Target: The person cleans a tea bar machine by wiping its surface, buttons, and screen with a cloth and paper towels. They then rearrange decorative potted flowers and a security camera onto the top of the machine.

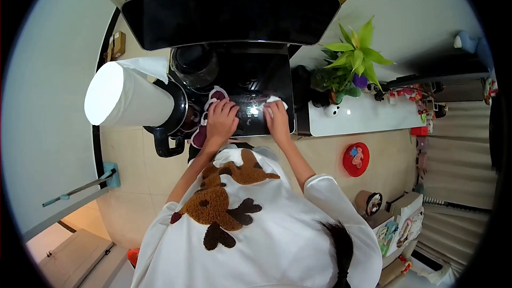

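My left hand rests at the left front of the black glossy surface, over several purple-and-white items that look like sunglasses. Its fingers are spread and hold nothing that I can make out. On the right, my right hand has its fingers pressed on a crumpled white tissue lying against the surface. Lit display marks glow between the two hands. Just left of my left hand is a dark round pot with a black handle.
A big white paper roll stands at the left. Behind is a glass pot beneath a black panel. To the right are a green plant, a white cabinet top and a red basin on the floor.
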Demonstrator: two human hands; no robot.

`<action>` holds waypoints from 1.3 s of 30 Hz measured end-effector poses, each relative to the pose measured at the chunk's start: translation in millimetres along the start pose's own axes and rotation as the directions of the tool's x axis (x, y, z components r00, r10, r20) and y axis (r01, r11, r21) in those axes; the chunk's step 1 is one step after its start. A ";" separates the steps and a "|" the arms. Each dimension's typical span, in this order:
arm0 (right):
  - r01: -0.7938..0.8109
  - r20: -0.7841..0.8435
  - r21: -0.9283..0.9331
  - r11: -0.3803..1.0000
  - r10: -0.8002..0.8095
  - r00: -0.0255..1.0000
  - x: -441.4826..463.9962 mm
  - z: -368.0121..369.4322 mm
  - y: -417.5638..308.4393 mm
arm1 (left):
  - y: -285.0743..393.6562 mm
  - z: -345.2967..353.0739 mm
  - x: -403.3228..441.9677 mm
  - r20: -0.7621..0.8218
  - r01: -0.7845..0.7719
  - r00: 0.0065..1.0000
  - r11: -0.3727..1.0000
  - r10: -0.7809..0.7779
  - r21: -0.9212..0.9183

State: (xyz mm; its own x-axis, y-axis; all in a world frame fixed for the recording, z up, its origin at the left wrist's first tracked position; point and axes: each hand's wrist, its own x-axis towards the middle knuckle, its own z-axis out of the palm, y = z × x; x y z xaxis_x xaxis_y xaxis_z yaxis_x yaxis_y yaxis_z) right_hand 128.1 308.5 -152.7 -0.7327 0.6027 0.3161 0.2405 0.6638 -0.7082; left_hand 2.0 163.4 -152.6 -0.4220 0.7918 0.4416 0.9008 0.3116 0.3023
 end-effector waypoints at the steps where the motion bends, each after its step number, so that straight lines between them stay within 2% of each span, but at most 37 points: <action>1: 0.024 -0.013 0.013 1.000 -0.024 1.000 9.1 4.0 0.5 | -0.1 -0.2 -0.3 -0.013 -0.002 1.000 1.000 0.002 -0.013; 6: 0.060 0.004 0.020 0.998 -0.060 0.998 24.3 11.5 -0.3 | -0.5 0.1 0.0 -0.015 -0.001 1.000 1.000 0.001 -0.016; 10: 0.109 0.180 -0.014 0.994 -0.105 0.978 -3.8 -8.4 -7.3 | -2.0 0.5 -0.6 -0.009 -0.011 1.000 1.000 0.011 -0.023; 16: 0.080 0.319 0.027 0.996 -0.084 0.944 -36.6 -25.8 -13.3 | -0.8 -1.3 0.7 -0.011 -0.004 1.000 1.000 0.004 -0.021; 18: 0.021 0.369 0.019 1.000 -0.027 0.929 -29.8 -26.1 -8.9 | -0.2 -1.7 1.3 -0.013 -0.007 1.000 1.000 0.007 -0.020; 21: 0.016 0.058 0.038 0.999 -0.019 0.998 11.2 -20.0 -22.1 | -0.1 -1.1 0.7 -0.017 -0.002 1.000 1.000 0.001 -0.025; 22: 0.044 0.013 0.020 0.999 -0.044 0.999 22.9 -15.7 -21.1 | -0.8 -1.2 0.1 -0.020 -0.001 1.000 0.999 0.000 -0.033; 25: 0.086 0.013 0.013 0.996 -0.086 0.996 44.0 0.7 -14.6 | -1.8 -0.2 0.1 -0.022 0.000 1.000 0.999 0.000 -0.040; 28: 0.042 0.101 -0.063 0.997 -0.036 0.994 42.8 17.2 0.1 | -2.7 1.7 -0.6 -0.043 -0.020 0.999 0.999 0.019 -0.036; 30: 0.107 0.020 -0.040 0.993 -0.106 0.994 34.9 20.2 4.2 | -3.0 2.6 -1.9 -0.045 -0.014 0.999 0.999 0.013 -0.034; 35: 0.022 0.051 -0.086 0.996 -0.018 0.999 -17.1 1.5 -2.6 | -3.0 2.7 -1.6 -0.030 0.005 1.000 0.999 -0.006 -0.050; 37: -0.102 0.148 -0.037 0.994 0.107 0.983 -37.8 -9.6 -5.4 | -3.5 3.1 -2.6 -0.032 -0.010 0.999 0.999 0.009 -0.033; 38: -0.102 0.148 -0.037 0.994 0.107 0.983 -44.5 -14.0 -6.4 | -3.9 2.6 -3.4 -0.032 -0.009 0.999 0.999 0.008 -0.033; 39: -0.135 0.245 0.014 0.991 0.127 0.961 -48.3 -20.2 -10.5 | -3.5 1.6 -3.2 -0.024 -0.002 1.000 0.999 0.001 -0.035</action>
State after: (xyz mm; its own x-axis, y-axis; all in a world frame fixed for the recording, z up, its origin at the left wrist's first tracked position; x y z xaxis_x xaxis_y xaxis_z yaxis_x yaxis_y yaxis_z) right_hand 173.9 281.4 -147.8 -0.8296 0.5552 0.0587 0.3281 0.5699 -0.7534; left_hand 0.4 160.6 -156.4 -0.4232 0.7793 0.4622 0.8977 0.2916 0.3303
